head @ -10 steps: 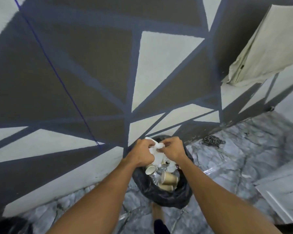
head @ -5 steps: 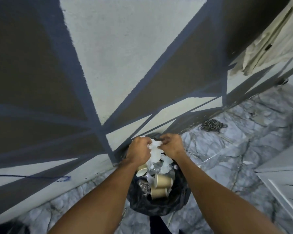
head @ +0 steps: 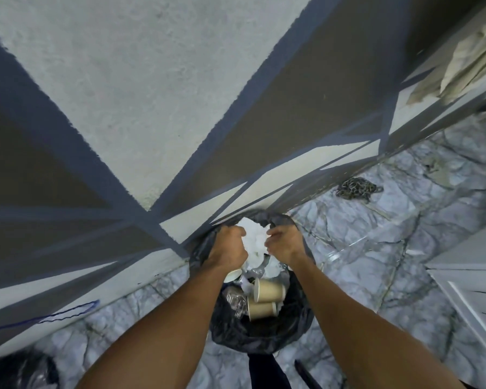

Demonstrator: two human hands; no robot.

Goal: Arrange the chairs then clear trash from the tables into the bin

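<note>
A bin lined with a black bag point(head: 264, 335) stands on the floor against the wall. Inside it lie two brown paper cups point(head: 267, 290), a white-lined cup point(head: 232, 275) and clear plastic point(head: 235, 300). Over the far side of the bin's mouth, my left hand point(head: 230, 245) and my right hand point(head: 285, 242) both grip a wad of crumpled white tissue point(head: 254, 242) between them. The fingers of both hands are curled around the tissue.
A painted wall with grey, brown and pale triangles point(head: 152, 108) rises right behind the bin. A heap of chain point(head: 354, 189) lies on the marble floor point(head: 404, 248) to the right. A white panel point(head: 474, 290) is at the right edge, a dark bag point(head: 20, 372) at bottom left.
The view has tilted down and closed in on the wall and bin. Both hands still hold the white tissue over the bin and have spread slightly apart.
</note>
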